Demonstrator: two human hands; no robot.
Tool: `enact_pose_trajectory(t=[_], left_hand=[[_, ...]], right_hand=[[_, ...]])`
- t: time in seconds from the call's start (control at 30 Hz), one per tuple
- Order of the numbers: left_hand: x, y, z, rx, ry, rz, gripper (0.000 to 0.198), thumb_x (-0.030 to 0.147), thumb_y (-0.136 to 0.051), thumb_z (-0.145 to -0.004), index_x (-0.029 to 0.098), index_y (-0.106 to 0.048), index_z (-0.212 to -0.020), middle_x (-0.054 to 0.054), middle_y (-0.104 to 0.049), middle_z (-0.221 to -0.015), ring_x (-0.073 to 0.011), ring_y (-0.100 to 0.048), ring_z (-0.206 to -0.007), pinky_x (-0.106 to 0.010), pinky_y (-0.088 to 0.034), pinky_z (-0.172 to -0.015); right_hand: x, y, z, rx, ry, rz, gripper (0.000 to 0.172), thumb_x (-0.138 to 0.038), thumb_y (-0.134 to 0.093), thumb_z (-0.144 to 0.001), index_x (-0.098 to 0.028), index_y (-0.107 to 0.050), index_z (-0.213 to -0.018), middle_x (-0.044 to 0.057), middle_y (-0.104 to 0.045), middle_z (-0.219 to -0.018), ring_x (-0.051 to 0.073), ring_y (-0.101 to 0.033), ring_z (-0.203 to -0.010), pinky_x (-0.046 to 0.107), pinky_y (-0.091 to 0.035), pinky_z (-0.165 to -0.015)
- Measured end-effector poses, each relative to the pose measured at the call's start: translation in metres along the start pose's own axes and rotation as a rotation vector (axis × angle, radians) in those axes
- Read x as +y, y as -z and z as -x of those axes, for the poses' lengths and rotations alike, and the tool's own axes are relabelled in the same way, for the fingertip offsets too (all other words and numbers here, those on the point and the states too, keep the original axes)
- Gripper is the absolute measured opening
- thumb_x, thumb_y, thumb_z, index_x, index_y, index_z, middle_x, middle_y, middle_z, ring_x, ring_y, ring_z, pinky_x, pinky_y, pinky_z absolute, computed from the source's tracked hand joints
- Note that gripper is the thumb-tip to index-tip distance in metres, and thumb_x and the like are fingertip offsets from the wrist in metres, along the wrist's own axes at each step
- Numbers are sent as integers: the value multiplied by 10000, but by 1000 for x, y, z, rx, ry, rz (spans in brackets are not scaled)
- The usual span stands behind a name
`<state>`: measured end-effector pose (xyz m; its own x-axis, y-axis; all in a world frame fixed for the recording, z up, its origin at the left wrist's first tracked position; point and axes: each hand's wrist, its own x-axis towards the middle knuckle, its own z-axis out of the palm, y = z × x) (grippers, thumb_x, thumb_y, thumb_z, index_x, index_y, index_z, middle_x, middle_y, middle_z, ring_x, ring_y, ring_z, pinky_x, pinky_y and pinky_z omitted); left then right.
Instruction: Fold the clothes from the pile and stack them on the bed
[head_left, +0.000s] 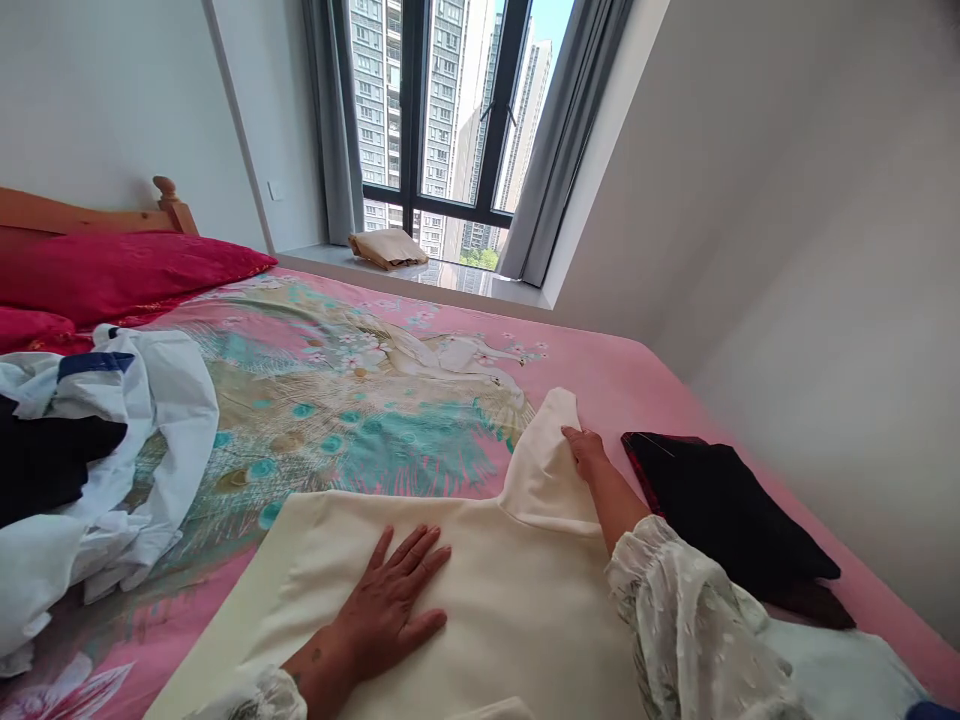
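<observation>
A cream garment lies spread on the pink peacock-print bedspread in front of me. My left hand rests flat on its middle, fingers stretched out and apart. My right hand reaches forward to a folded-up part of the cream garment at its far edge; the fingers press on or pinch the fabric there, partly hidden. Both my arms wear white lace sleeves.
A heap of white and dark clothes lies at the left. A folded black and dark red garment sits at the right by the wall. Red pillows lie at the headboard. A tan bag rests on the window sill.
</observation>
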<state>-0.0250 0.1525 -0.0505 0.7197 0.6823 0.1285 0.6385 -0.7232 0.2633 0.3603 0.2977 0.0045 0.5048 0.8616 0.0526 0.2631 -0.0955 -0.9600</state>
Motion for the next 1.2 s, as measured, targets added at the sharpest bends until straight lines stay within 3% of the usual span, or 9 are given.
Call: enact_pose_trajectory(t=[0.17,0.3,0.4,0.53,0.67,0.77,0.9,1.0,1.2], left_hand=[[-2,-1,-2,5,14,12,643,574,-373,-871,353,-200,-1450,-29,-253,-1526,-239,-213,-1405,-510,60,-1131],[9,6,-3,10,39,0,640,587,-386,-855,318,-294,-1429,-52,-284,-1515,-253,-232,-1398,-521,0,-1133],[9,22,-4,82,89,-35,603,539,-395,-862,276,-364,-1404,-68,-326,-1497,-252,-244,-1393,-524,-70,-1132],[-28,56,-2,135,332,-133,528,229,-327,-880,256,-365,-1406,-53,-325,-1500,-216,-205,-1408,-529,-66,-1128],[-79,87,6,94,489,-177,665,15,-341,-728,241,-467,-1341,-88,-448,-1424,-239,-291,-1369,-584,-126,-1086],[-97,105,12,70,525,-207,576,27,-392,-700,229,-598,-1198,-106,-631,-1196,-263,-484,-1200,-572,-214,-1039],[-93,129,21,78,474,-244,256,128,-480,-697,163,-699,-826,-108,-667,-921,-267,-568,-984,-499,-309,-962],[-80,144,43,96,406,-245,196,184,-490,-710,189,-678,-769,-92,-654,-907,-259,-557,-973,-460,-330,-946],[-55,117,135,244,76,-227,276,151,-472,-774,296,-698,-840,-1,-674,-852,-181,-575,-942,-451,-171,-1084]], right_hand=[[-51,39,46,-28,11,-199,420,-500,-573,-671,-200,-594,-963,31,-675,-740,171,-595,-612,267,-471,-547],[-100,85,123,-113,69,-278,422,-486,-667,-652,-180,-635,-940,35,-684,-816,162,-593,-679,261,-476,-607],[-112,115,188,-231,67,-312,401,-437,-723,-658,-165,-671,-949,40,-692,-851,164,-599,-741,278,-485,-696],[-84,144,250,-301,-34,-338,421,-445,-743,-655,-175,-696,-973,40,-701,-894,185,-611,-841,317,-477,-812],[-45,155,270,-128,-118,-258,431,-456,-736,-643,-170,-699,-964,28,-688,-824,154,-586,-728,251,-478,-627],[-44,153,269,-92,-148,-328,367,-406,-743,-646,-176,-697,-928,16,-667,-763,131,-554,-649,217,-458,-518],[-74,160,266,-70,-120,-488,346,-373,-781,-598,-191,-694,-878,27,-685,-866,157,-609,-737,286,-552,-665],[-83,178,280,-29,-16,-492,349,-369,-771,-624,-203,-691,-920,42,-691,-957,198,-625,-897,348,-536,-836],[-16,218,353,13,-71,-256,336,-408,-735,-624,-190,-707,-878,63,-711,-883,243,-640,-883,337,-526,-805]])
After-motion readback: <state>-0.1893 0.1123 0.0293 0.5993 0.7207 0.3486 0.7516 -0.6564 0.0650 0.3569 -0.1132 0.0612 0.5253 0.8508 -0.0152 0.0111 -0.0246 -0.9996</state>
